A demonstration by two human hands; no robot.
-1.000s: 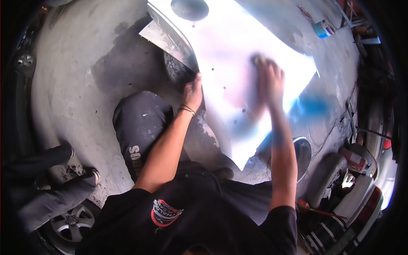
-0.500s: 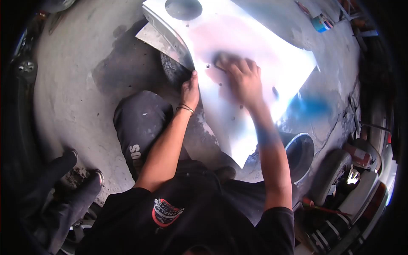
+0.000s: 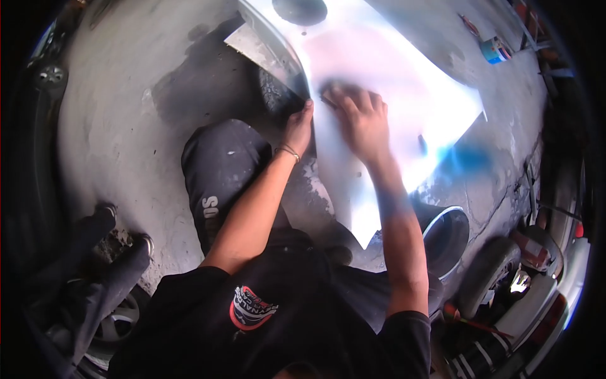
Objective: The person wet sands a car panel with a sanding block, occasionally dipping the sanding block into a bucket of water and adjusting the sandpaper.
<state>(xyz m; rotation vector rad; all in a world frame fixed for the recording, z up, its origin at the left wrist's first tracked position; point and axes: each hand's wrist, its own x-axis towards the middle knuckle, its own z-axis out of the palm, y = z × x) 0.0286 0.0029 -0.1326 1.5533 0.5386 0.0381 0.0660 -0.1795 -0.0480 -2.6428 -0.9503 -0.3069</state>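
Note:
A white car body panel (image 3: 353, 189), shaped like a fender, lies in front of me with a pinkish patch across its upper part. On its left edge my left hand (image 3: 298, 131) is closed, thumb on top, a bracelet at the wrist. My right hand (image 3: 366, 123) presses a dark sanding pad (image 3: 329, 95) against the panel's face, fingers bent over it. The pad is blurred and mostly covered by the fingers. A round hole (image 3: 300, 9) shows at the panel's far end.
A bucket (image 3: 447, 243) stands on the concrete floor beside my right forearm. Farther right are a tire (image 3: 489, 278) and several car parts. A paint can (image 3: 495, 50) sits at the upper right. Another person's legs (image 3: 117, 284) are at the lower left, near a wheel (image 3: 113, 322).
My right hand has slid the pad left across the panel, over the small holes near the left edge. My left hand keeps its hold. The whole view has shifted slightly.

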